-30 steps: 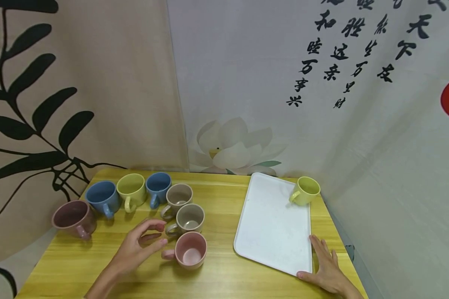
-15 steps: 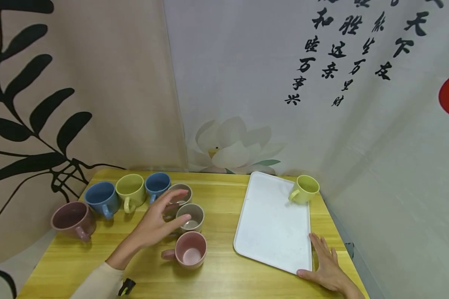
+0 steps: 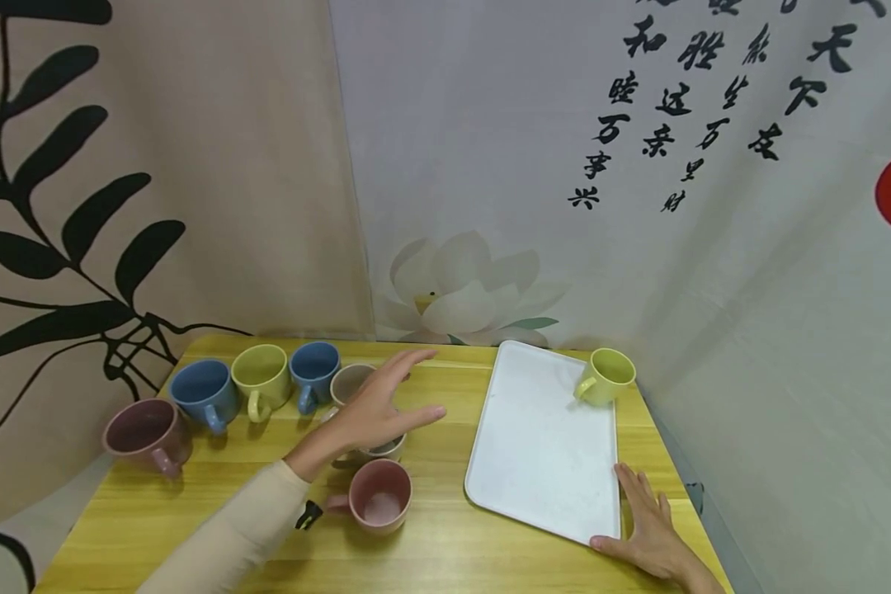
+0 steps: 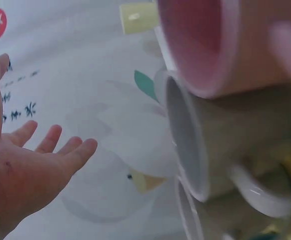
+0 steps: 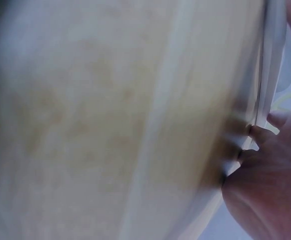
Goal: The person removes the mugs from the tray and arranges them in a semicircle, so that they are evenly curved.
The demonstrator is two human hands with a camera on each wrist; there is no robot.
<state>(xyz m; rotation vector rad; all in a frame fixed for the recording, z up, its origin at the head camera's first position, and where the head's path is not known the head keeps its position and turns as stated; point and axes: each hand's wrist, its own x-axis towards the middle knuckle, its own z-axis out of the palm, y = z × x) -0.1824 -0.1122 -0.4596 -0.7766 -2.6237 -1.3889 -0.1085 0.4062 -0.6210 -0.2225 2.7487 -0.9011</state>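
Observation:
My left hand point(image 3: 374, 412) hovers over two grey-brown mugs, its fingers spread and holding nothing; in the left wrist view the palm shows with fingers apart. Partly covered by that hand are the back grey mug point(image 3: 351, 382) and the front grey mug point(image 4: 235, 135). A pink mug point(image 3: 380, 497) stands just in front of them, handle to the left. At the near right corner of a white tray point(image 3: 542, 454), my right hand point(image 3: 649, 532) rests with its straight fingers along the edge and thumb at the front rim. A yellow-green mug point(image 3: 605, 378) is at the tray's far right corner.
Along the left and back of the wooden table point(image 3: 445, 561) stand a mauve mug point(image 3: 147, 437), a blue mug point(image 3: 205, 393), a yellow mug point(image 3: 261, 379) and another blue mug point(image 3: 315, 373). A printed curtain point(image 3: 475, 165) hangs behind the table.
My left hand has moved rightward and away from the body, from beside the mug handles to above the grey mugs, its fingers spreading. The right hand, tray and mugs have stayed put.

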